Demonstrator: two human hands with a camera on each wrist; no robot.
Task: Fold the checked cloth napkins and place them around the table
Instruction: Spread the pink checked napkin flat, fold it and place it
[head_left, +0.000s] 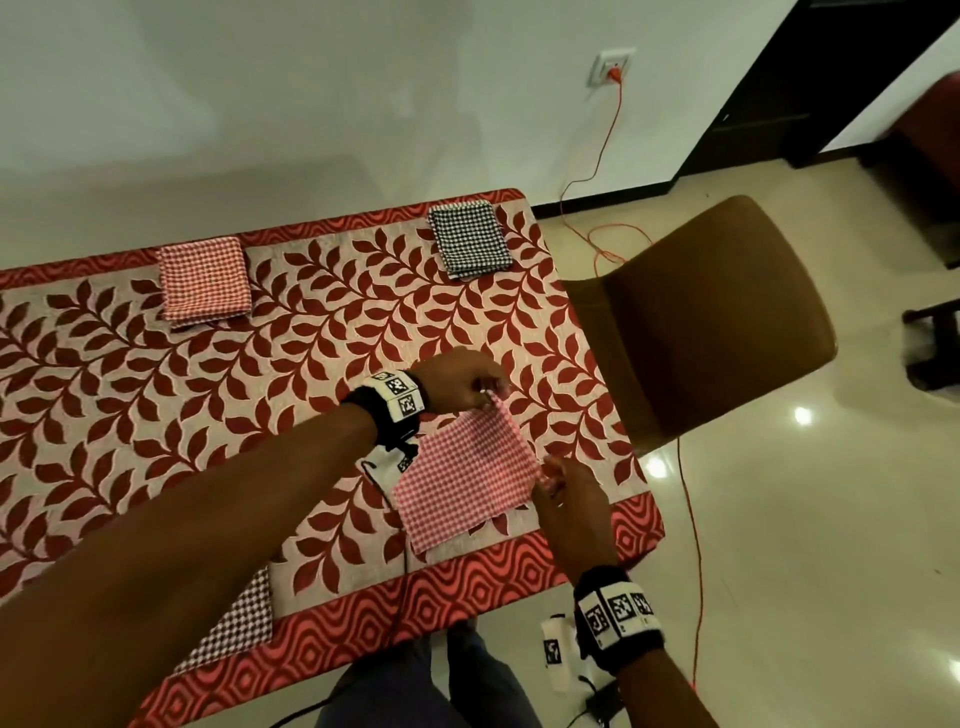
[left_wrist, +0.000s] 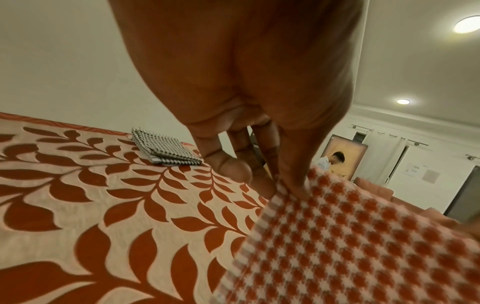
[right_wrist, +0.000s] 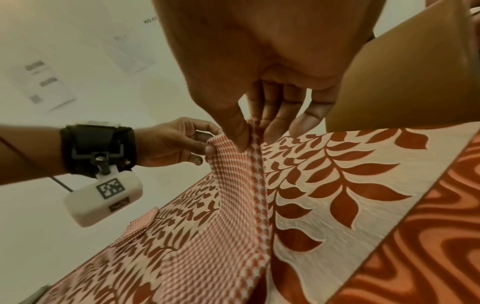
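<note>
Both hands pinch one red napkin by its raised edge: left hand at far corner, right hand at near corner, beside the chair.

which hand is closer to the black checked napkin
Left. The left hand pinches the pink napkin nearer the black napkin; the right hand is farther, by the near edge.
</note>
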